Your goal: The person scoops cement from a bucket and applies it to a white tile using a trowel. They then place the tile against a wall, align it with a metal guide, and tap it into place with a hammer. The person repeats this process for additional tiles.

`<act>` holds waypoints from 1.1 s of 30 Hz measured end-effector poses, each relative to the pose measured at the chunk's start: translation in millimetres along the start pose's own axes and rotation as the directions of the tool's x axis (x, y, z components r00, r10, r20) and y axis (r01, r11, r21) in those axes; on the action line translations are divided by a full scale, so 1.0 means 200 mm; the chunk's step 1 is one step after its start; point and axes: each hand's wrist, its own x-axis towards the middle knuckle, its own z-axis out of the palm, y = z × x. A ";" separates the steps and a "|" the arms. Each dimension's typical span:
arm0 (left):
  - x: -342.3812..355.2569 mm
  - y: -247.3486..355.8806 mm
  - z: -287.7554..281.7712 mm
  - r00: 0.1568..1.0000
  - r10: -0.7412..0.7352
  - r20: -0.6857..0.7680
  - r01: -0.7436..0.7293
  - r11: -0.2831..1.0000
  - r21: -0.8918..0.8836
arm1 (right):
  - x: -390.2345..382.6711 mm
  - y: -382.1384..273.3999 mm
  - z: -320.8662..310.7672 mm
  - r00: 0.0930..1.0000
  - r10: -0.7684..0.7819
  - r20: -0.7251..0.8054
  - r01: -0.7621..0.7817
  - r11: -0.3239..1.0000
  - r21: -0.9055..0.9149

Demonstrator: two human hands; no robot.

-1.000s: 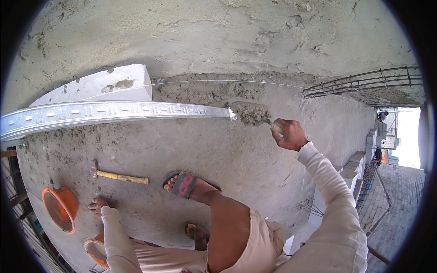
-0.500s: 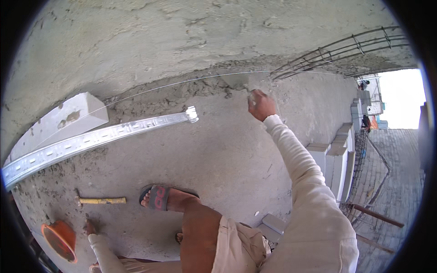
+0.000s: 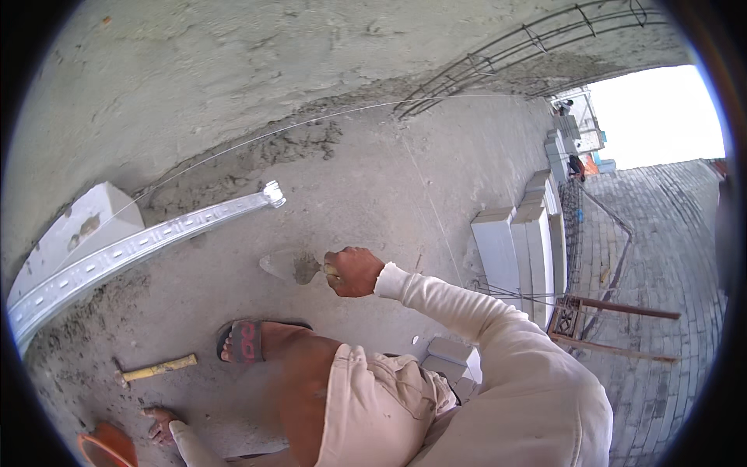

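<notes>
My right hand (image 3: pixel 358 272) is closed around the handle of a trowel (image 3: pixel 278 263), whose flat blade points left over the grey floor, with a dark patch of mortar near the handle. My left hand (image 3: pixel 161 426) is low at the left, fingers apart and holding nothing that I can see. Next to it stands an orange bucket (image 3: pixel 117 445), partly cut off by the rim of the view. A hammer (image 3: pixel 159 369) with a yellow handle lies just beyond that hand. Along the wall foot runs a rough line of mortar (image 3: pixel 257 159) under a taut string.
A long perforated metal bar (image 3: pixel 148 247) lies beside a white block (image 3: pixel 82 226) at the left. The plastered wall (image 3: pixel 233 70) rises along the far side, with a rebar cage (image 3: pixel 498 54) against it. Stacked white blocks (image 3: pixel 533 249) stand at the right. My sandalled foot (image 3: pixel 249 341) is below the trowel.
My right hand has come back from the wall foot toward me and left, bringing the trowel into plain view. My left hand shows more fully beside the bucket. The whole view has shifted.
</notes>
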 end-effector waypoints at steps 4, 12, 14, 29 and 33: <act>-0.14 0.14 -0.42 0.957 0.101 0.273 -0.054 0.983 -0.176 | 0.06 -0.37 0.36 0.966 -0.243 -0.086 0.254 0.953 0.163; 0.01 0.08 -0.79 0.901 -0.081 0.426 0.227 0.925 -0.303 | 0.84 -1.47 0.48 0.893 -0.450 -0.002 0.448 0.890 -0.083; -0.01 0.00 -0.72 0.912 -0.100 0.399 0.258 0.894 -0.366 | 0.99 -1.68 0.49 0.877 -0.480 0.022 0.479 0.869 -0.126; -0.02 0.08 -0.77 0.903 -0.096 0.419 0.279 0.873 -0.400 | 1.23 -2.14 0.32 0.903 -0.388 -0.183 0.332 0.903 -0.274; 0.00 0.09 -0.76 0.902 -0.091 0.422 0.259 0.896 -0.360 | 1.19 -2.13 0.40 0.826 -0.497 -0.266 0.401 0.850 -0.341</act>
